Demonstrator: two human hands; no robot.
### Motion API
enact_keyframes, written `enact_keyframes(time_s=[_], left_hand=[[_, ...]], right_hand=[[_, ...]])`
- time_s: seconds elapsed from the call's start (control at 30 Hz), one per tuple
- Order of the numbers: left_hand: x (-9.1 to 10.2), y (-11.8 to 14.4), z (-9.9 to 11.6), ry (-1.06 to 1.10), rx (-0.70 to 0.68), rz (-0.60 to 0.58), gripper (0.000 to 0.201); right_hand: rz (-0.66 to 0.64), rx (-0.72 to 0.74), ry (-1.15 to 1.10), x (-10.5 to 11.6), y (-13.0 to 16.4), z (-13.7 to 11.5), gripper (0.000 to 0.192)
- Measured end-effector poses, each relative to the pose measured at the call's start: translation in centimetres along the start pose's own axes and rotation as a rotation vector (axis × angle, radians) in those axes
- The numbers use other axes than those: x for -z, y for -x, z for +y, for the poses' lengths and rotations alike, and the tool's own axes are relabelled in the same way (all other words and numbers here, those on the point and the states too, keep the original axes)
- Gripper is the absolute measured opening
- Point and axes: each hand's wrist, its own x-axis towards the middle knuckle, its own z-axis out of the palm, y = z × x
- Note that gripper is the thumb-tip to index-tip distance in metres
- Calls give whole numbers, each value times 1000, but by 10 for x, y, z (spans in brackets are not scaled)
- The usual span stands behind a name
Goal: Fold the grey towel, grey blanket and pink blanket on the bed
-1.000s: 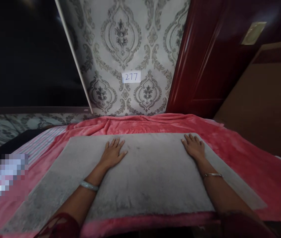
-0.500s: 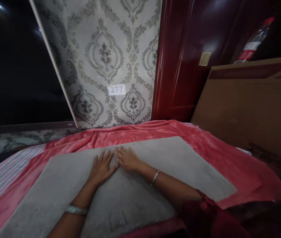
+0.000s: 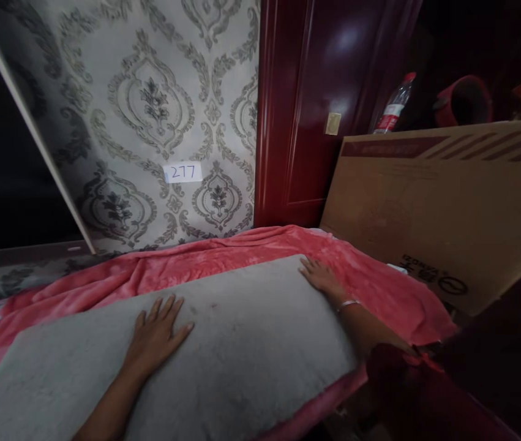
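While the left grip (image 3: 155,335) splays on the gray mat (image 3: 251,324), the unclenched right grip (image 3: 322,278) touches its corner.

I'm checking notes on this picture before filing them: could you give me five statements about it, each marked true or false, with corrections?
1. The person's left hand lies palm-down on the flat grey fabric piece. True.
2. The person's right hand is touching the left hand. False: the hands are apart, the right one at the grey fabric's far right corner.
3. The small white paper label on the grey-and-white patterned wallpaper reads 277. True.
4. The clear plastic bottle has a blue cap. False: its cap is red.
5. The pink plush blanket shows beyond the grey fabric's far edge. True.
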Motion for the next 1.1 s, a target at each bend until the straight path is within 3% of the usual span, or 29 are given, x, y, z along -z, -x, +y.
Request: enact_keyframes(time_s=[0.13,0.33,0.47,0.7,0.8,0.93,1.1], left_hand=[[3,0,3,-17,11,-6,73],[8,3,9,-21,-12,10,70],[7,7,9,-13,-39,49,67],[2,11,8,56,-163,194,52],[0,11,6,77,-190,192,50],[8,24,-10,49,-144,99,56],[25,79,-62,-26,68,-20,62]], right_hand=[[15,-110,18,-8,5,42,59],[30,-106,-1,-18,12,46,59],[45,-54,2,-24,33,54,59],[201,-47,21,-24,75,74,59],[234,-71,5,-21,84,71,58],[235,-111,8,-17,91,63,57],[214,-152,6,-19,92,64,58]])
